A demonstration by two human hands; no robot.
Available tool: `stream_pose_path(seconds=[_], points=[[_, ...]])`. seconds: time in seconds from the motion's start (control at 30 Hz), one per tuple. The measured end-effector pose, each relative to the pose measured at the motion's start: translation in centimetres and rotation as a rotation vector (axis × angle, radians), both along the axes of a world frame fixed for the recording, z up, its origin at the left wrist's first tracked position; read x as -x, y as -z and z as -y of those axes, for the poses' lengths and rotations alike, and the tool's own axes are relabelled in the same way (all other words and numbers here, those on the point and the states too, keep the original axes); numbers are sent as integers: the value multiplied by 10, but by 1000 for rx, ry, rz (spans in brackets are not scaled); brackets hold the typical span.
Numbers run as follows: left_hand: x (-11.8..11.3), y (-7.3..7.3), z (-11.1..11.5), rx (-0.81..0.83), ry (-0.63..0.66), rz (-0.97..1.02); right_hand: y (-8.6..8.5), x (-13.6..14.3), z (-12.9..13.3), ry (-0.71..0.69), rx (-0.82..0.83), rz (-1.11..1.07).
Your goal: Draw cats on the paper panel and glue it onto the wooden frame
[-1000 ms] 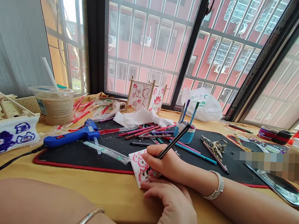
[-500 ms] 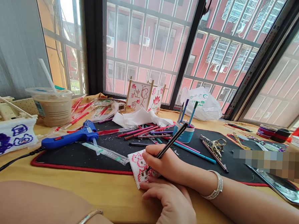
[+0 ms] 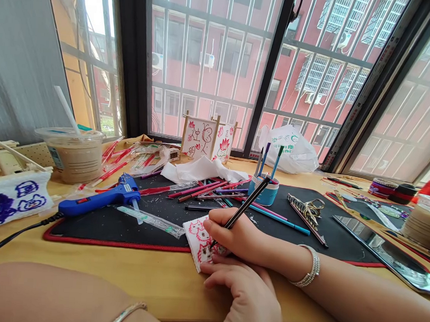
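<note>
A black pen (image 3: 247,205) is gripped in my right hand (image 3: 242,234), its tip down on a small white piece (image 3: 197,227) with red cat-like drawings and dark marks. My left hand (image 3: 247,292) lies below my right hand, fingers bent, its fingertips on the lower edge of the white piece and holding it against the yellow table (image 3: 151,282). Part of the white piece is hidden under both hands. The piece overlaps the front red edge of the black mat (image 3: 99,227).
A blue glue gun (image 3: 101,198) and a plastic sleeve lie left. Behind are scattered pens, crumpled tissue (image 3: 203,170) and a blue pen cup (image 3: 264,191). A phone (image 3: 386,251) lies right. Drink cups (image 3: 74,156) stand at both sides.
The view has shifted very slightly. Both hands and the pen stay in nearly the same place on the white piece.
</note>
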State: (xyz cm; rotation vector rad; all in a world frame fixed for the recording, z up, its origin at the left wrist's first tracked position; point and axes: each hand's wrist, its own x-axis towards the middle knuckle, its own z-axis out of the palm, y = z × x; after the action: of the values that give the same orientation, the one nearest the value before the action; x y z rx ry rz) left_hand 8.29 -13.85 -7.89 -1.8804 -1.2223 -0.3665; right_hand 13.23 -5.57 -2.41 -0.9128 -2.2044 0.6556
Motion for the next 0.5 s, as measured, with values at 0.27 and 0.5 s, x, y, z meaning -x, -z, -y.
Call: stream_pose_path(seconds=[0.27, 0.5], points=[[-31, 27, -9, 59, -108, 113, 2, 0, -1, -3, 27, 21], [-33, 36, -11, 55, -102, 150, -1, 1, 3, -28, 33, 27]])
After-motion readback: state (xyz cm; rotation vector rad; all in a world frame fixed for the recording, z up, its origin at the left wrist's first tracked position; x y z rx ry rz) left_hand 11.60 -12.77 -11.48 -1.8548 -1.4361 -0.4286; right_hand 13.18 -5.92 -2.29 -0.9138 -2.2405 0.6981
